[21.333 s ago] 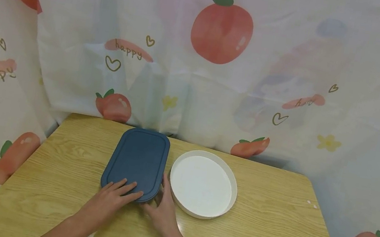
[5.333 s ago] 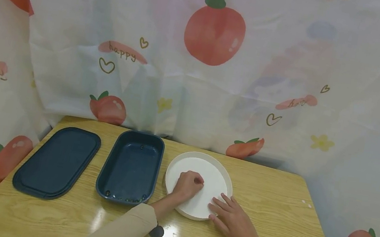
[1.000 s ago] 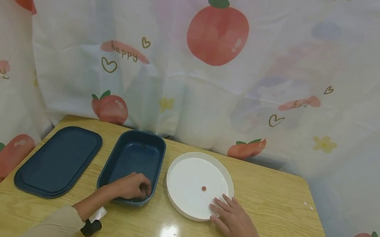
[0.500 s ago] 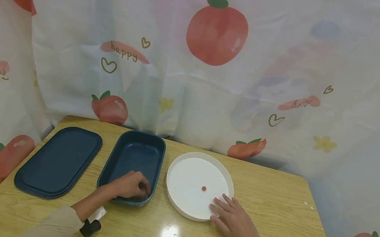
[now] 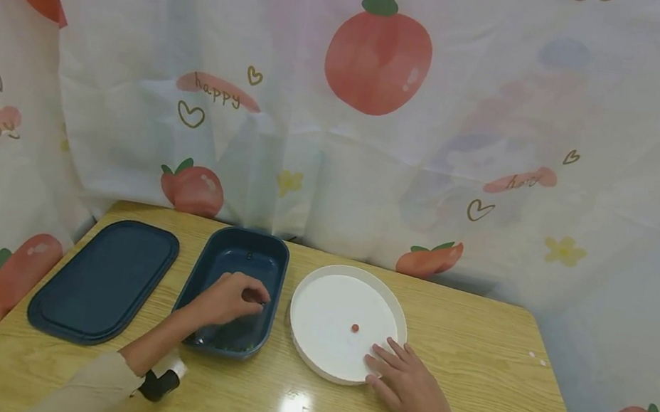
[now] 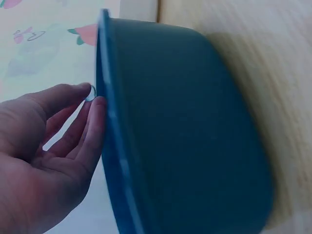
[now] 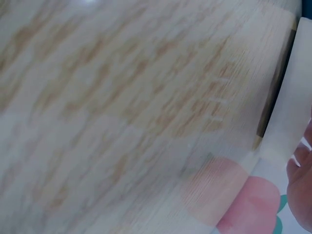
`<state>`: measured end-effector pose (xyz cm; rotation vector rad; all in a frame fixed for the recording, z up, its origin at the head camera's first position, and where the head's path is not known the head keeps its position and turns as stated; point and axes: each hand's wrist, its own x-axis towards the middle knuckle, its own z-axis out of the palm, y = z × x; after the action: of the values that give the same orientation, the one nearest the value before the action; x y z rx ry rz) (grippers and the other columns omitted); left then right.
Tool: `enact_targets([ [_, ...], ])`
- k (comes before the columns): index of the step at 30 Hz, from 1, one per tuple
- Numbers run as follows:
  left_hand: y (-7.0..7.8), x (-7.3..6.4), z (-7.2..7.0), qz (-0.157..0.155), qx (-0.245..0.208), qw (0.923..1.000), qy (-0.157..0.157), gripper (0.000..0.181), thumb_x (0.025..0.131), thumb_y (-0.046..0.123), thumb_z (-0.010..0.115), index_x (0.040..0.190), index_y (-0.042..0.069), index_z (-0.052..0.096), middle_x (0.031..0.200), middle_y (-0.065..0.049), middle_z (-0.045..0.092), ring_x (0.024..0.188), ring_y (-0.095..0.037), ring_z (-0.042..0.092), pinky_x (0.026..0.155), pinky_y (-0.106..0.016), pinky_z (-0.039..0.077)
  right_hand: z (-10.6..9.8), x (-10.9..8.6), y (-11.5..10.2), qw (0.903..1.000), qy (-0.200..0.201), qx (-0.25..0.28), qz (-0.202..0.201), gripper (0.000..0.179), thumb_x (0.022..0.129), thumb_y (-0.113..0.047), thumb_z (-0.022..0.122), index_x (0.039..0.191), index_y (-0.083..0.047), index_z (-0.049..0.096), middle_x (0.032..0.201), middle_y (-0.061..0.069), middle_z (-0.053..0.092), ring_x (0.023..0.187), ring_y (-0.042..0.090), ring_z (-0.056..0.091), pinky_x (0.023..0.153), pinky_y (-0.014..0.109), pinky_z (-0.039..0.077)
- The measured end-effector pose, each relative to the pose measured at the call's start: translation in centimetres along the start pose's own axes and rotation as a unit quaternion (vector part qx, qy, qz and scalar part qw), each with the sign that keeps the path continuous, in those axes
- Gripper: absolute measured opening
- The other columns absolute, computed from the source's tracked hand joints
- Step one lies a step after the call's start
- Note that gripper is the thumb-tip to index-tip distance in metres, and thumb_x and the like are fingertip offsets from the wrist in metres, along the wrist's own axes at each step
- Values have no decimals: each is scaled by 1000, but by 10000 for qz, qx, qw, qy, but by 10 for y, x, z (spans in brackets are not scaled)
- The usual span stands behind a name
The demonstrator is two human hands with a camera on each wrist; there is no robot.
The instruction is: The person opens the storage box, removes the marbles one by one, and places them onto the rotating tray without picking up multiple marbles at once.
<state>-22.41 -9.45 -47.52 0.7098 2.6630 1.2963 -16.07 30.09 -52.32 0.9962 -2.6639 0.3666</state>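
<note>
Above the deep blue box (image 5: 278,277), my left hand (image 5: 232,300) pinches a small clear marble (image 6: 91,93) between thumb and fingertips, level with the box's rim in the left wrist view. Several small greenish glassy pieces (image 5: 230,348) lie along the near end inside the box, and a dark little ball (image 5: 249,256) sits at its far end. My right hand (image 5: 413,386) rests with spread fingers on the near right rim of the round white tray (image 5: 306,359). One small reddish-brown ball (image 5: 355,328) lies on the tray's floor.
The blue lid (image 5: 104,278) lies flat on the wooden table (image 5: 464,342), left of the box. A printed curtain (image 5: 261,152) hangs behind the table and along both sides. Small white marks (image 5: 537,358) show on the table at the right.
The lid came off and was laid at left, and the reddish-brown ball came into the tray. In the last half second my left hand rose from the box's near end. My right hand stayed still.
</note>
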Motion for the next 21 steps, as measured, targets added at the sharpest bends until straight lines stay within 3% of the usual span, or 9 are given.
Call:
enact_targets([
  [9,27,18,7,21,-363,9978,558,12,92,6,71,103,8,76,97,0,72,89,-16,67,79,-35,56,2,-1,2,10000,84,-22,-28,35,91,-31,73,123,-16,73,130,3,65,130,32,52,109,50,34],
  [16,45,32,26,-100,-743,9942,773,12,92,5,71,101,9,76,95,1,73,90,-16,68,76,-34,55,3,0,1,9999,110,26,-34,36,91,-31,73,123,-16,73,130,3,66,130,32,52,116,40,25],
  [21,54,39,44,-131,-907,9916,911,10,92,5,70,100,8,76,94,-1,73,88,-17,69,74,-33,55,3,-1,1,10000,97,-1,-15,35,91,-30,74,123,-16,73,130,3,65,130,31,52,112,46,31],
])
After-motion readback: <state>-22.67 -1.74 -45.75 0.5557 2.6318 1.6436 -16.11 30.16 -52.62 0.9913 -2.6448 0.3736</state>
